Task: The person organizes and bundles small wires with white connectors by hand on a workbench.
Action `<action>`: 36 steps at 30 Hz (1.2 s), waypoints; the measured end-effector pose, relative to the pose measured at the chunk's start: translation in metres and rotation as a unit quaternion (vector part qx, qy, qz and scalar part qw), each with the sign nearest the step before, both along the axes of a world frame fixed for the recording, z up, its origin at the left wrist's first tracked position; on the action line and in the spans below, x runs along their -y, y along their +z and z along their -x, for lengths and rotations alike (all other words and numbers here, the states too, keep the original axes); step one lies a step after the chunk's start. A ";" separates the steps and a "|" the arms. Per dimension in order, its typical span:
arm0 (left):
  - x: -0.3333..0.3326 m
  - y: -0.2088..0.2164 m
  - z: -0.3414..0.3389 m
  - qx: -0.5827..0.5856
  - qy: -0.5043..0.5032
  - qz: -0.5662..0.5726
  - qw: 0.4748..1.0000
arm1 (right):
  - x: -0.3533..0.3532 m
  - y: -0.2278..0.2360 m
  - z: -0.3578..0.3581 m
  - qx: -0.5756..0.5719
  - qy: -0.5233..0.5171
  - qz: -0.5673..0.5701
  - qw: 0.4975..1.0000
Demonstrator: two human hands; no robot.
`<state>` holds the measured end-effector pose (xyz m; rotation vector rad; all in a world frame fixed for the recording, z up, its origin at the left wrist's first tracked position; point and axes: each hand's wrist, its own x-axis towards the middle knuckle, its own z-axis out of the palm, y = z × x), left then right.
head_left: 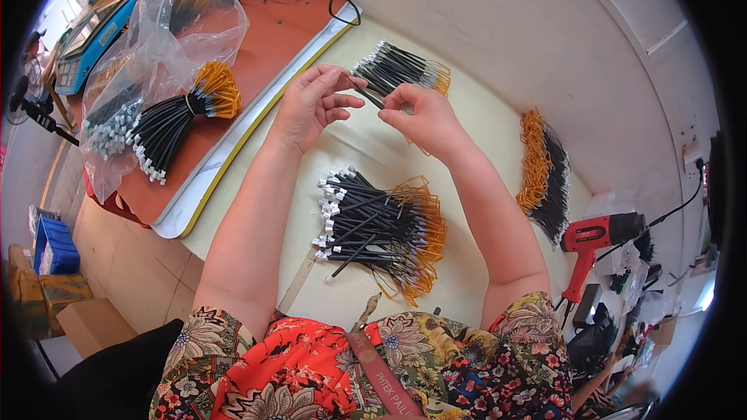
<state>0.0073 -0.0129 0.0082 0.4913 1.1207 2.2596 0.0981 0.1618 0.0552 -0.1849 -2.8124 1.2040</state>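
Note:
Both my hands are raised over the pale table, with one thin black sleeved cable [369, 96] stretched slantwise between them. My left hand [317, 106] pinches its upper end between thumb and forefinger, the other fingers loosely curled. At the lower end, the fingertips of my right hand [422, 118] are closed on it. Just beyond the hands lies a row of black cables [394, 66] with white connectors and orange wire ends. Nearer to me is a loose pile of similar cables [373, 222], white connectors to the left and orange wires to the right.
Another cable bundle [551, 179] lies by the wall at right, near a red heat gun [593, 243]. On the reddish board [268, 31] at left sit a tied cable bundle [175, 120] and a clear plastic bag [167, 39]. A blue scale [93, 43] stands behind.

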 end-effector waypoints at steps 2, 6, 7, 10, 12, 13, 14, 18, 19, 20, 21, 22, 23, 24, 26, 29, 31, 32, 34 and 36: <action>0.000 0.002 0.000 0.031 0.008 0.014 0.999 | 0.000 -0.001 0.000 -0.015 -0.006 -0.030 0.999; -0.001 -0.003 0.004 0.032 0.026 0.023 0.999 | -0.003 -0.005 0.003 -0.046 -0.001 -0.084 0.995; 0.000 -0.004 0.004 0.027 0.025 0.022 0.999 | -0.002 -0.005 0.004 -0.046 0.000 -0.088 0.995; 0.000 -0.006 0.004 0.024 0.054 0.032 0.998 | 0.000 -0.005 0.005 -0.055 0.006 -0.096 0.994; 0.001 -0.009 0.006 0.025 0.084 0.044 0.995 | -0.001 -0.007 0.009 -0.071 0.012 -0.145 0.987; 0.002 -0.011 0.008 0.034 0.142 0.063 0.987 | -0.002 -0.009 0.011 -0.089 0.016 -0.195 0.977; 0.003 -0.014 0.011 0.043 0.199 0.082 0.976 | -0.004 -0.013 0.014 -0.088 0.017 -0.195 0.977; 0.004 -0.019 0.014 0.063 0.229 0.096 0.967 | -0.009 -0.033 0.025 -0.058 0.033 -0.300 0.951; 0.004 -0.019 0.014 0.064 0.229 0.097 0.967 | -0.010 -0.037 0.027 -0.069 0.028 -0.328 0.942; 0.003 -0.019 0.014 0.058 0.221 0.096 0.969 | -0.011 -0.040 0.030 -0.068 0.028 -0.328 0.942; 0.002 -0.019 0.014 0.051 0.213 0.095 0.971 | -0.013 -0.043 0.035 -0.072 0.020 -0.330 0.941; 0.002 -0.020 0.015 0.052 0.214 0.096 0.971 | -0.012 -0.043 0.037 -0.077 0.013 -0.331 0.940; 0.003 -0.020 0.016 0.058 0.217 0.091 0.970 | -0.012 -0.042 0.036 -0.077 0.014 -0.332 0.940; 0.003 -0.021 0.016 0.063 0.220 0.087 0.970 | -0.014 -0.041 0.033 -0.111 0.001 -0.347 0.931; 0.002 -0.020 0.017 0.058 0.221 0.081 0.970 | -0.012 -0.031 0.023 -0.145 -0.009 -0.362 0.921; 0.005 -0.021 0.017 0.056 0.226 0.079 0.969 | 0.004 -0.007 -0.014 -0.002 0.131 -0.183 0.974; 0.005 -0.021 0.016 0.056 0.227 0.083 0.969 | 0.013 -0.008 -0.038 0.066 0.241 -0.124 0.960; 0.004 -0.021 0.015 0.055 0.223 0.090 0.969 | 0.015 -0.011 -0.046 0.056 0.308 -0.140 0.939; 0.004 -0.021 0.013 0.052 0.220 0.096 0.969 | 0.022 -0.010 -0.057 0.073 0.321 -0.183 0.926; 0.006 -0.023 0.012 0.048 0.213 0.100 0.971 | 0.030 -0.009 -0.065 0.105 0.263 -0.204 0.937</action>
